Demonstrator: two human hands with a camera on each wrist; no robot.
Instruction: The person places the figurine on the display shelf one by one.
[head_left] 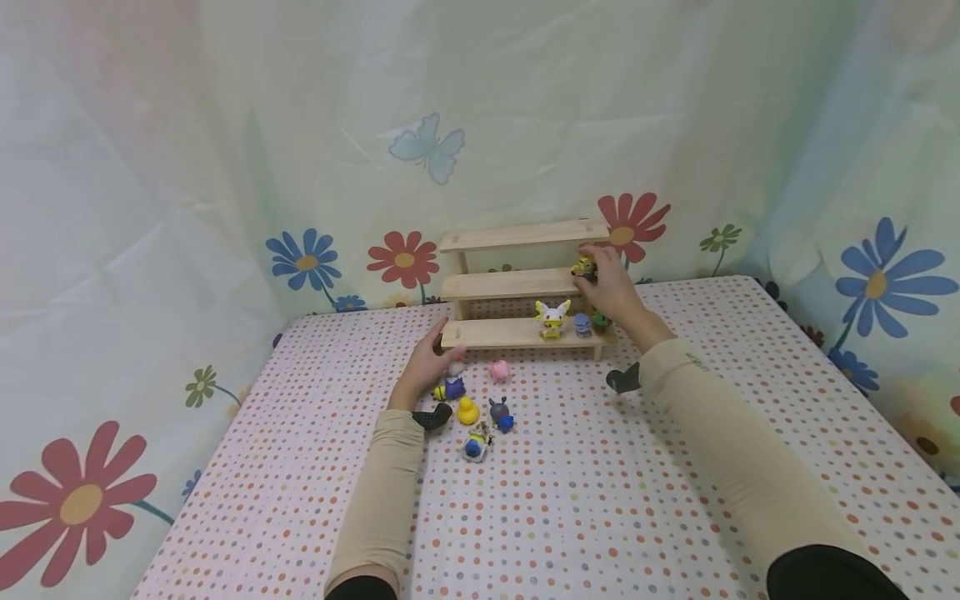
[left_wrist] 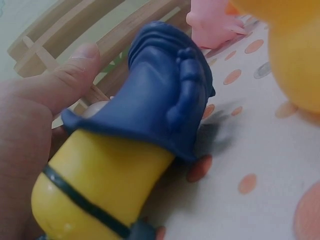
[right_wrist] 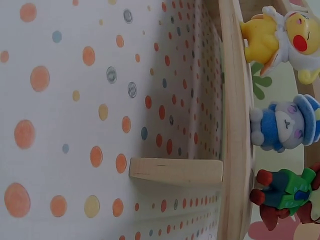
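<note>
Right hand (head_left: 611,287): thumb and fingers pinch a small yellow-and-dark figurine (head_left: 583,267) at the right end of the middle shelf (head_left: 502,286). Whether its base touches the board: cannot tell. The hand is out of frame in the right wrist view.

Left hand (head_left: 429,364): thumb and fingers spread about the left end of the bottom shelf (head_left: 491,334), well apart from the pinched figurine; firmness of contact unclear. Just beside this hand, a blue-and-yellow figurine (left_wrist: 120,125); to its right, a yellow duck (head_left: 467,411) and a pink figurine (head_left: 499,372).

Below right hand, on the bottom shelf: white-eared yellow figurine (head_left: 552,320), blue-grey figurine (right_wrist: 282,125), green-clad figurine (right_wrist: 285,190), in a row.

Edges and room: top shelf (head_left: 525,236) overhangs just above right hand's fingers. Open board runs leftward from them along the middle shelf; open tabletop (head_left: 750,400) lies right of that hand.
</note>
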